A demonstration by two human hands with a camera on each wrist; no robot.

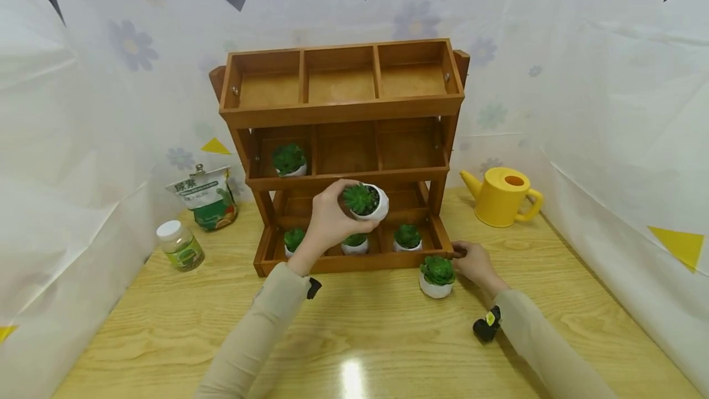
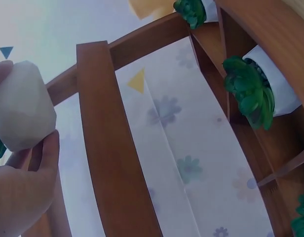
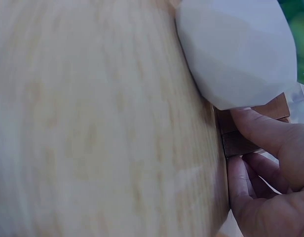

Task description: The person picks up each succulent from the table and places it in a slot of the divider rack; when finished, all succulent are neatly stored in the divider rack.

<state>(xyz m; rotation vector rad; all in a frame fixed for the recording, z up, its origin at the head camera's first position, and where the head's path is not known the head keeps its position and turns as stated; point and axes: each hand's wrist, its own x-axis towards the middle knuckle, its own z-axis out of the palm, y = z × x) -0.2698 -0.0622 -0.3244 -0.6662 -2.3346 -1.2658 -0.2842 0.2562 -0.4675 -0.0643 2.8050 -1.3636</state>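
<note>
My left hand (image 1: 331, 217) holds a small white pot with a green succulent (image 1: 361, 199) in front of the lower part of a wooden tiered shelf (image 1: 343, 111). The pot is tilted, its plant towards the palm; the left wrist view shows the faceted white pot (image 2: 24, 106) between thumb and fingers. At the shelf's lower right front corner, my right hand (image 1: 472, 261) pinches the wood (image 3: 240, 144) between thumb and fingers. Just left of it, another potted succulent (image 1: 436, 277) stands on the table; its white pot (image 3: 238, 49) partly covers the right wrist view.
The bottom tier carries three potted succulents, one at the right (image 1: 408, 237); another plant (image 1: 290, 159) sits in the middle tier's left compartment. A yellow watering can (image 1: 501, 197) stands right, a clear jar (image 1: 180, 246) and a green-white bag (image 1: 206, 199) left. White sheeting (image 1: 626, 109) encloses the table.
</note>
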